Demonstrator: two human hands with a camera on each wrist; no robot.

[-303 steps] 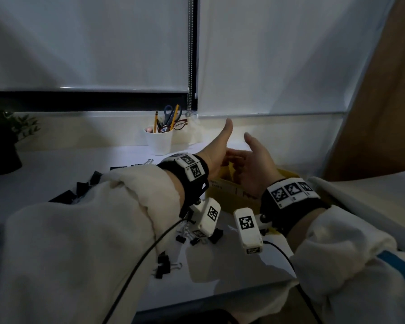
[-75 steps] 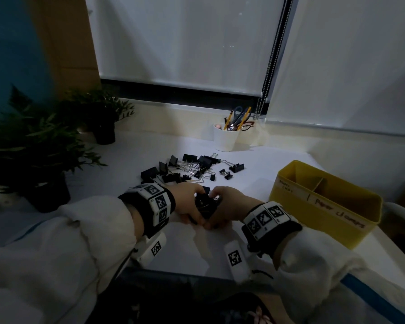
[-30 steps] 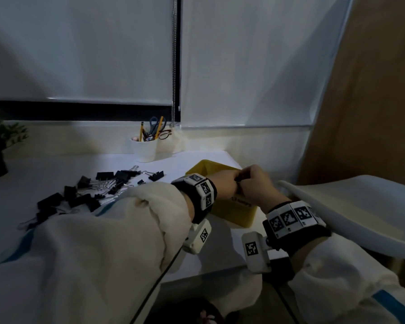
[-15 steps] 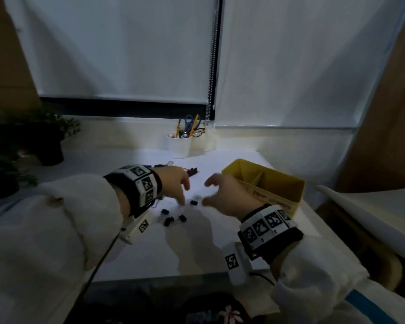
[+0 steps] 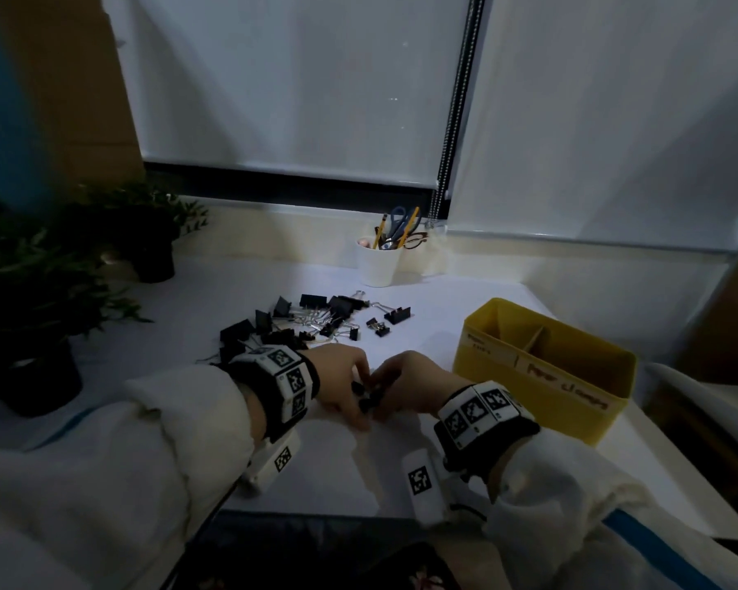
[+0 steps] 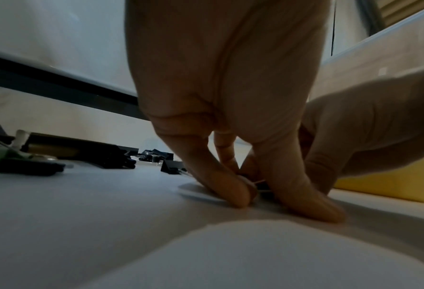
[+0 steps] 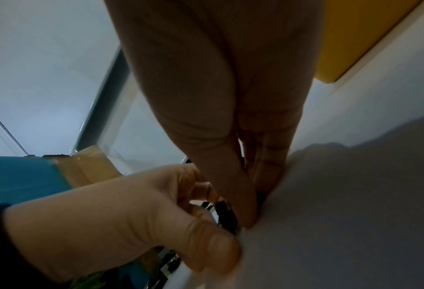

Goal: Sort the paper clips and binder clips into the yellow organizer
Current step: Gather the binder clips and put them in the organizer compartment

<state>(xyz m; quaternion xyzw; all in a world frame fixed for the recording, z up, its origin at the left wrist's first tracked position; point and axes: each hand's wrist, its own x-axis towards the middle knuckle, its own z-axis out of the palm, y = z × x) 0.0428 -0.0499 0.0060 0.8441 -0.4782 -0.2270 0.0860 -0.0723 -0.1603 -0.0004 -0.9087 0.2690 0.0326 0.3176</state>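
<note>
Both hands meet near the desk's front edge, left hand (image 5: 341, 383) and right hand (image 5: 405, 389) each pinching small black clips (image 5: 365, 398); the organizer (image 5: 542, 372) lies rightward, nearer the right hand

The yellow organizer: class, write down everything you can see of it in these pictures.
The yellow organizer is an open-topped rectangular box, seemingly plastic, standing upright on the white table to the right of both hands, apart from them. Thin inner dividers split it into compartments. Pale labels with handwriting run along its near wall; one seems to begin with "Paper", the rest is too blurred to read. Its contents cannot be seen from here. Nothing touches it but the table.
</note>
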